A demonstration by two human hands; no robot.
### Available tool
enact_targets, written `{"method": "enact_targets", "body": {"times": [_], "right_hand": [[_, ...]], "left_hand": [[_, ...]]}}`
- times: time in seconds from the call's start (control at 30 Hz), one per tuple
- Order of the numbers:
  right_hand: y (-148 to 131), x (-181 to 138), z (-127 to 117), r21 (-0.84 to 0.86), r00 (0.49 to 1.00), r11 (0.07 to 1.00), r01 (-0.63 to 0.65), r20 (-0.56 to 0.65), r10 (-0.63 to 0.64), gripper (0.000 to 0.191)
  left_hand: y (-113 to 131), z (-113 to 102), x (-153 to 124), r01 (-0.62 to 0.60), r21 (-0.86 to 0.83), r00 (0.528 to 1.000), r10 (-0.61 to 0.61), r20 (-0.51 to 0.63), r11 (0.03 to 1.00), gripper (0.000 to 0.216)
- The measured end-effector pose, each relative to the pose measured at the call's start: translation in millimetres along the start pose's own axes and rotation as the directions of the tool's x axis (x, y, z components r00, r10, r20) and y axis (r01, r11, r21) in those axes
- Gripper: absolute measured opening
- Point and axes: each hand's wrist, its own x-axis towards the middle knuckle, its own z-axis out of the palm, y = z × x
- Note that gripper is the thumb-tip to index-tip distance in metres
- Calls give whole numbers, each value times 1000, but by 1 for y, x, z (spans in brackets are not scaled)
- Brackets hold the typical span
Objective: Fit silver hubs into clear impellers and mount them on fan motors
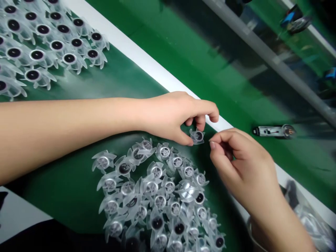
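My left hand (173,115) reaches across from the left and pinches a small translucent plastic fan impeller (197,135) between thumb and fingers, just above the green mat. My right hand (236,157) is close beside it on the right, fingers curled together in a pinch; what they hold, if anything, is too small to make out. Below both hands lies a loose pile of several similar impellers (160,196) with dark or silvery hubs.
More impellers (49,42) stand in neat rows at the top left. A white strip (147,63) borders the green mat (65,189); beyond it runs a green conveyor belt (183,49) carrying a small grey motor part (274,131). A clear plastic bag (312,224) lies at the lower right.
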Motion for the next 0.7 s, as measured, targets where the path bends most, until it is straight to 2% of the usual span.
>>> {"method": "enact_targets", "body": {"times": [0.17, 0.3, 0.47, 0.6, 0.7], "right_hand": [[-4, 14, 14, -59, 996, 994, 92, -7, -93, 6], [-6, 13, 15, -185, 991, 975, 127, -24, -134, 5], [-11, 11, 15, -265, 980, 946, 188, -7, -196, 5], [-14, 6, 14, -422, 957, 864, 275, 28, -290, 8], [-17, -1, 12, -521, 914, 767, 375, 70, -400, 17]], "left_hand": [[-1, 0, 0, -7, -30, 1000, 7, 3, 1000, 56], [-2, -1, 1, -13, -24, 1000, 14, 26, 1000, 54], [-1, 0, 1, -14, -29, 1000, 14, 4, 999, 53], [-1, 0, 1, -35, -23, 999, 35, 9, 999, 52], [0, 1, 1, -20, -20, 1000, 19, -17, 1000, 52]]}}
